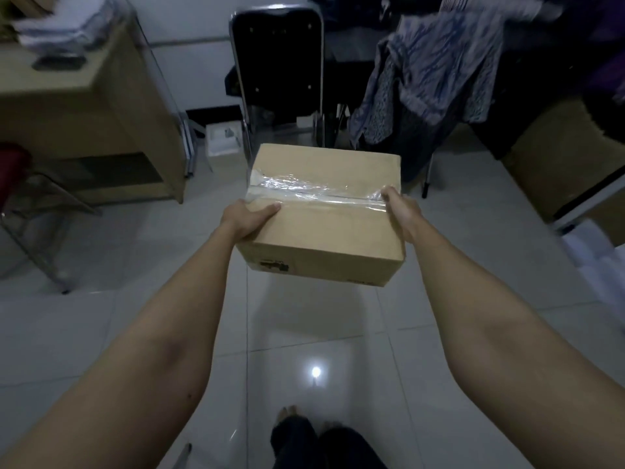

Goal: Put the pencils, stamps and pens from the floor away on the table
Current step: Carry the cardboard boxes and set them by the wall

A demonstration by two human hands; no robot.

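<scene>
Standing on the tiled floor [135, 333], the person has open room ahead, with the wooden table [67, 82] to the left and a black chair [277, 59] straight on. Both hands hold a taped cardboard box [324, 225] aloft: the left hand [248, 220] wraps its near-left corner, and the right hand [397, 206] clasps the right edge. A level carry, clearing the table's corner, seems wise. No pencils, stamps or pens are visible.

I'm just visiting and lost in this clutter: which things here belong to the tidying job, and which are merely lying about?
Part of the job:
- taped cardboard box, held above the floor
- left hand and right hand, gripping its sides
- wooden table

No loose pencils, stamps or pens show.

Lying about:
- black chair
- draped clothes
- white stool
- paper stack
</scene>
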